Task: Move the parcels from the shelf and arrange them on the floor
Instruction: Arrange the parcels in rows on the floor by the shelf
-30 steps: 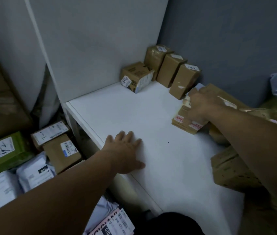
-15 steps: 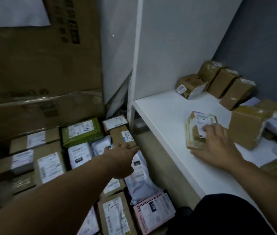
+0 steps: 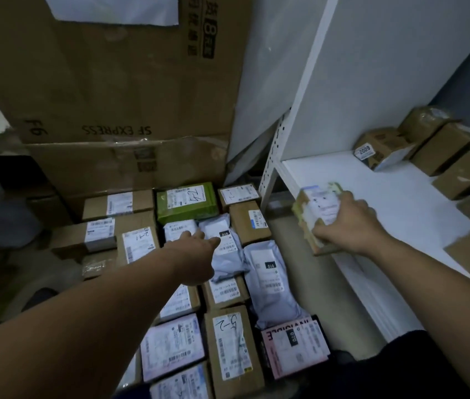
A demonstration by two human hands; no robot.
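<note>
Brown cardboard bound in tape, with a white label on its face: that is the small parcel [image 3: 318, 208] my right grip [image 3: 348, 226] is clenched around, fingers curled over its far side. It is tilted at the front lip of the white shelf [image 3: 394, 214]. It is blurred, so I cannot tell whether its lower corner rests on the shelf or hangs just clear of it.

My left grip [image 3: 193, 254] is released, fingers stretched forward and holding nothing, out over the parcels laid on the floor [image 3: 282, 228]. It is above a grey mailer bag [image 3: 228, 249], and I cannot tell whether it touches.

The floor parcels lie packed side by side in rows. A green parcel [image 3: 186, 201] is near the back with brown boxes on either side. Nearer me is a hand-marked brown box [image 3: 232, 347], with a pink parcel [image 3: 294, 345] just beside it on the right. Behind them all stands a big cardboard sheet [image 3: 112, 82] printed SF EXPRESS.

Further back on the shelf, well apart from my right grip, a small tagged box [image 3: 383, 148] marked 2009 sits near the wall, and a row of plain brown boxes [image 3: 446, 148] runs beside it to the right
</note>
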